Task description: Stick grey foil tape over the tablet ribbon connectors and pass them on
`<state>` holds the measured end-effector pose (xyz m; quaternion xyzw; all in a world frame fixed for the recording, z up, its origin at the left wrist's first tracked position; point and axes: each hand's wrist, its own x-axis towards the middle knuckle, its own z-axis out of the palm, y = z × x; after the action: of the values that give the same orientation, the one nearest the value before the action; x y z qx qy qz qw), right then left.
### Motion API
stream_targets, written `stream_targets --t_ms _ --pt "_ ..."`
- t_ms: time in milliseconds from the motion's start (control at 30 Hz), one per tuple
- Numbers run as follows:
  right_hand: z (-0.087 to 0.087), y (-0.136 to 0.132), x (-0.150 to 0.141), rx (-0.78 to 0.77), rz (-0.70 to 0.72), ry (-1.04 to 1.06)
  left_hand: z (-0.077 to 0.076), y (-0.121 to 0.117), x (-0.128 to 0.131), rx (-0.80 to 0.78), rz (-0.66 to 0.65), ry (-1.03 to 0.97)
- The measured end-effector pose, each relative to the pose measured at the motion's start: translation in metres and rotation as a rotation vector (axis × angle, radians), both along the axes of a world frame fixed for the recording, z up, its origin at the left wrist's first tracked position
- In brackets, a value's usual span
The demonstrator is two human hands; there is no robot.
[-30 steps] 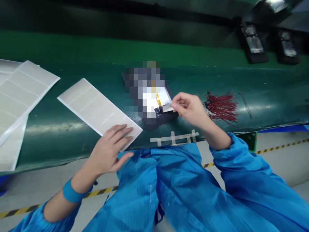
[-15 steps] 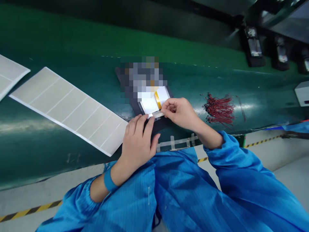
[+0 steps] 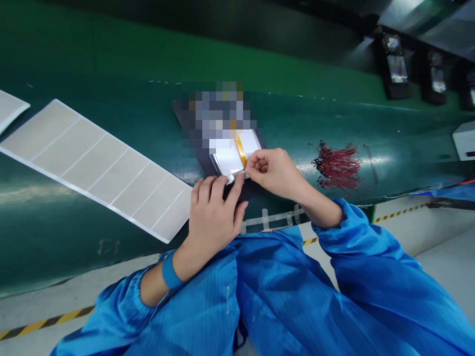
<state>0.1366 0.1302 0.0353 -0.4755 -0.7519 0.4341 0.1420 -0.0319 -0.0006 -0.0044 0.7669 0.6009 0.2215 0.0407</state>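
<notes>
A device in a dark tray lies on the green bench, its upper part pixelated. Its lower part shows a white silvery block crossed by a yellow tape strip. My left hand rests at the block's near edge, fingers spread, the index fingertip pressing on a short pale adhesive strip. Thumb and index finger of my right hand are pinched at the right end of that strip, the other fingers curled. How much of the strip is between them is hidden.
To the left lies a sheet of pale rectangular labels, with another sheet beyond. A bundle of red and black wires sits on the right. Several similar devices in dark holders stand at the far right, near a white box.
My left index finger has moved right along the pale strip, towards my right hand. My right hand has shifted slightly left. The view has moved a little.
</notes>
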Motion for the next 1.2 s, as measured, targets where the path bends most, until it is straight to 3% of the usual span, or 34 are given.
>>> stream_targets --t_ms 333,500,633,733,833,933,1000,1067,1133,1200 --pt "0.011 -0.006 -0.013 0.074 -0.001 -0.195 -0.002 0.002 0.002 0.025 0.011 0.036" --pt "0.008 -0.011 0.002 0.330 -0.058 -0.408 -0.002 -0.001 0.000 -0.001 0.036 0.051" --pt "-0.004 -0.015 0.032 0.443 -0.178 -0.324 0.002 0.006 0.014 -0.007 0.032 0.052" --pt "-0.008 -0.014 0.064 0.430 -0.251 -0.148 0.000 0.018 0.035 -0.028 -0.089 0.066" --pt "-0.001 -0.009 0.117 0.471 -0.459 -0.021 -0.004 0.026 0.045 -0.061 -0.202 0.073" --pt "0.009 -0.011 0.180 0.532 -0.602 -0.016 -0.009 0.027 0.032 -0.105 -0.265 0.029" --pt "0.008 -0.017 0.211 0.527 -0.507 -0.091 -0.011 0.025 0.017 -0.121 -0.313 0.016" --pt "0.000 -0.026 0.225 0.512 -0.316 -0.210 -0.013 0.022 0.002 -0.119 -0.349 0.029" --pt "-0.012 -0.032 0.226 0.520 -0.178 -0.343 -0.012 0.020 -0.008 -0.107 -0.370 0.049" --pt "-0.022 -0.034 0.220 0.527 -0.133 -0.439 -0.008 0.020 -0.011 -0.114 -0.350 0.052"
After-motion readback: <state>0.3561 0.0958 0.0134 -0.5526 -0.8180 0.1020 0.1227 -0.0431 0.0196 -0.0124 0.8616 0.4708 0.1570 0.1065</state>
